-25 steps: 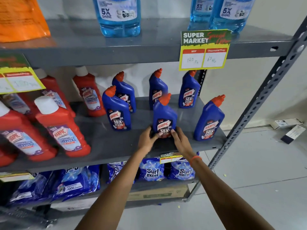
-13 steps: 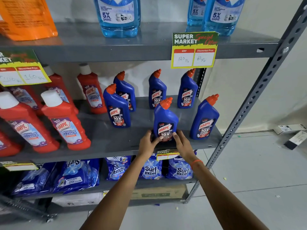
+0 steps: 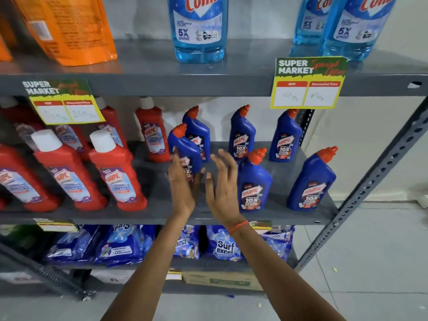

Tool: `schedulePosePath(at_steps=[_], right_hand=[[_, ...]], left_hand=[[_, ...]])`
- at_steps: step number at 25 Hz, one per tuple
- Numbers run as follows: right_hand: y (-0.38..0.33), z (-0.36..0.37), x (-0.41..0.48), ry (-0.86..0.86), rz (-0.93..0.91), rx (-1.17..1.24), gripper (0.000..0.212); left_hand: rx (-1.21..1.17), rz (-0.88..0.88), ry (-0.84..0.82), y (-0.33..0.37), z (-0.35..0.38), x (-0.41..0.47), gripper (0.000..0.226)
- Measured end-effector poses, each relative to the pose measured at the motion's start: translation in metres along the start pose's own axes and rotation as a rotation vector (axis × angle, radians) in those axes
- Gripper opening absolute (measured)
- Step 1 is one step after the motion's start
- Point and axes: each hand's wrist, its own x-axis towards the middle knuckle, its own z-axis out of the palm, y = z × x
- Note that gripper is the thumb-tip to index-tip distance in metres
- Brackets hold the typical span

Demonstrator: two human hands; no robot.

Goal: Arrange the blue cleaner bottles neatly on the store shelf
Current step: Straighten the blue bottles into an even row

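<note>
Several blue cleaner bottles with orange caps stand on the grey middle shelf [image 3: 159,202]. Three form a back row, at left [image 3: 201,132], centre [image 3: 242,135] and right [image 3: 286,136]. In front stand a left bottle [image 3: 185,147], a middle bottle [image 3: 253,181] and a right bottle [image 3: 311,181]. My left hand [image 3: 181,184] is open, fingers stretched up against the front left bottle and covering its label. My right hand [image 3: 222,181] is open too, fingers spread, in the gap between the front left and front middle bottles, holding nothing.
Red cleaner bottles [image 3: 115,172] fill the shelf's left half. Yellow price tags [image 3: 306,89] hang from the upper shelf, which carries light blue glass-cleaner bottles [image 3: 199,28] and an orange pouch [image 3: 69,26]. Blue detergent packs [image 3: 225,246] lie below. A metal upright [image 3: 370,186] stands at right.
Both hands let go of the front middle blue bottle and moved left and up toward the front left bottle, fingers now apart. The view has come closer to the shelf.
</note>
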Motion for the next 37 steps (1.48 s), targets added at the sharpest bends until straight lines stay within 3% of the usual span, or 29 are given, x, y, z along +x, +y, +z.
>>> schedulePosePath(at_steps=[2,6,8,10,15,22,37], right_hand=[[0.011,0.027,-0.003,-0.188,0.129,-0.008,0.045],[0.055,0.059,0.001,-0.555,0.594,-0.014,0.060],[0.067,0.068,0.005,-0.623,0.714,0.027,0.059],[0.071,0.074,0.009,-0.617,0.765,0.076,0.055],[0.070,0.051,0.000,-0.626,0.740,0.023,0.039],[0.055,0.015,-0.034,-0.769,0.566,-0.055,0.044],[0.038,0.006,-0.036,-0.877,0.655,-0.197,0.048]], left_hand=[[0.124,-0.135,-0.099,-0.037,-0.013,0.016,0.070],[-0.140,-0.429,-0.380,-0.075,-0.023,0.045,0.069],[-0.382,-0.498,-0.453,-0.081,-0.022,0.060,0.062],[-0.388,-0.488,-0.469,-0.087,-0.021,0.069,0.057],[-0.182,-0.409,-0.480,-0.094,-0.027,0.048,0.048],[-0.164,-0.336,-0.464,-0.093,-0.043,-0.009,0.040],[-0.104,-0.391,-0.441,-0.079,-0.048,-0.029,0.053]])
